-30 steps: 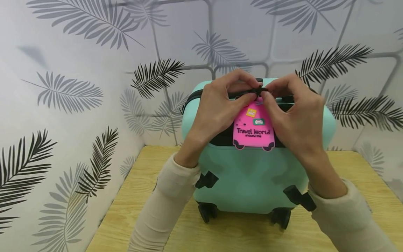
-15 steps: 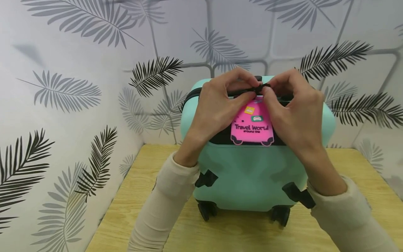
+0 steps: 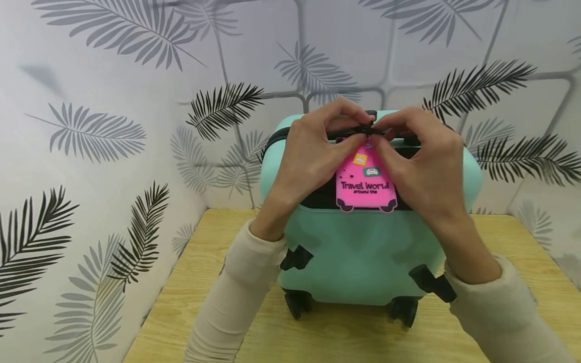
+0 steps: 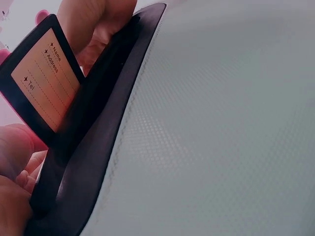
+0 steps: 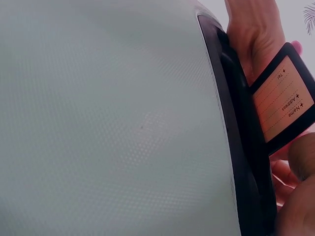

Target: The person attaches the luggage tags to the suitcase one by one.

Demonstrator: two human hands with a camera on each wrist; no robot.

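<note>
Mint suitcase [image 3: 363,252] upright on table [image 3: 181,302], handle hidden by hands. Pink tag [image 3: 366,184] hangs at top, reads "Travel World"; back shows Name/Address/Tel. Left hand [image 3: 313,156] and right hand [image 3: 426,166] both pinch black strap [image 3: 368,129].

We see the pink luggage tag [image 3: 366,182] hanging slightly lower and more to the right than 0.5 s ago. The right hand [image 3: 424,166] has dropped a little, its fingertips meeting the left hand [image 3: 313,154] nearer the strap [image 3: 366,129].
</note>
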